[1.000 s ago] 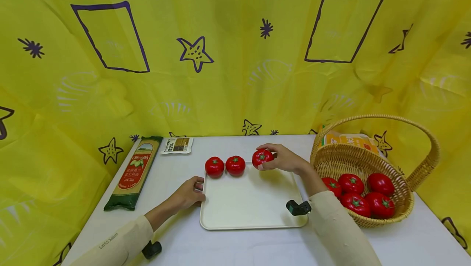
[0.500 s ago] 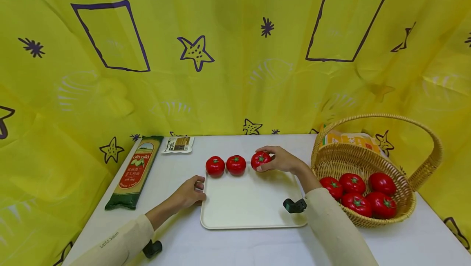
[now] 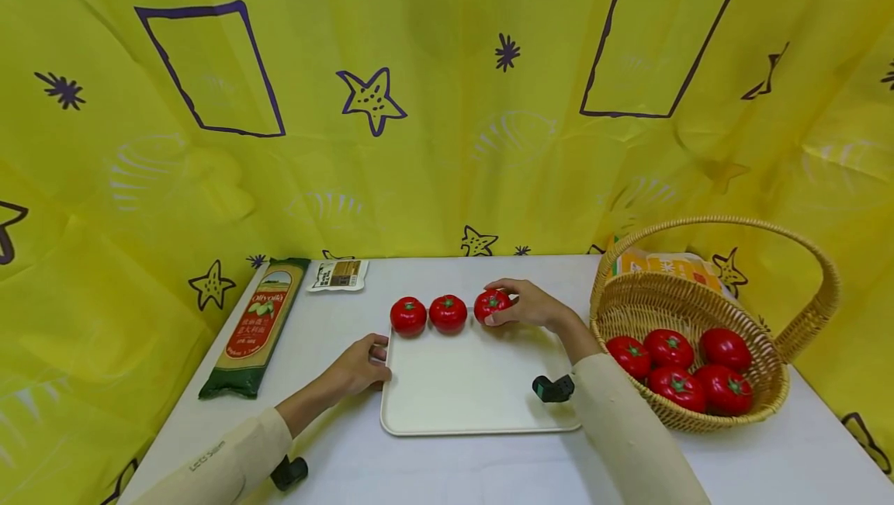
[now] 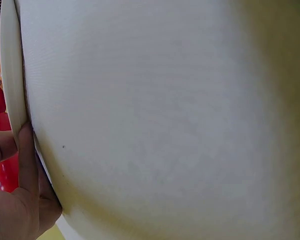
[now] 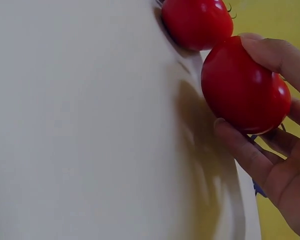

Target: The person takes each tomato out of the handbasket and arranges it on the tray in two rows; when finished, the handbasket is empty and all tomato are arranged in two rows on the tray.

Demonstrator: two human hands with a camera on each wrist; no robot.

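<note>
A red tomato (image 3: 490, 306) with a green calyx is in my right hand (image 3: 525, 305), at the far edge of a cream tray (image 3: 478, 389). In the right wrist view, thumb and fingers curve round the tomato (image 5: 242, 90), close over the tray's surface. Two more tomatoes stand in a row to its left along the far side, a middle one (image 3: 448, 313) and a left one (image 3: 408, 316). My left hand (image 3: 362, 366) grips the tray's left rim; the left wrist view has its fingers (image 4: 27, 160) on both sides of that rim.
A wicker basket (image 3: 775, 404) with a tall handle and several tomatoes stands right of the tray, by my right forearm. Behind it is an orange-and-white packet (image 3: 680, 266). A long green-ended pasta bag (image 3: 254, 326) and a small white packet (image 3: 338, 275) lie at the left.
My right hand has moved slightly left and down with the tomato, bringing it nearer the middle one. My left hand stays on the tray's rim.
</note>
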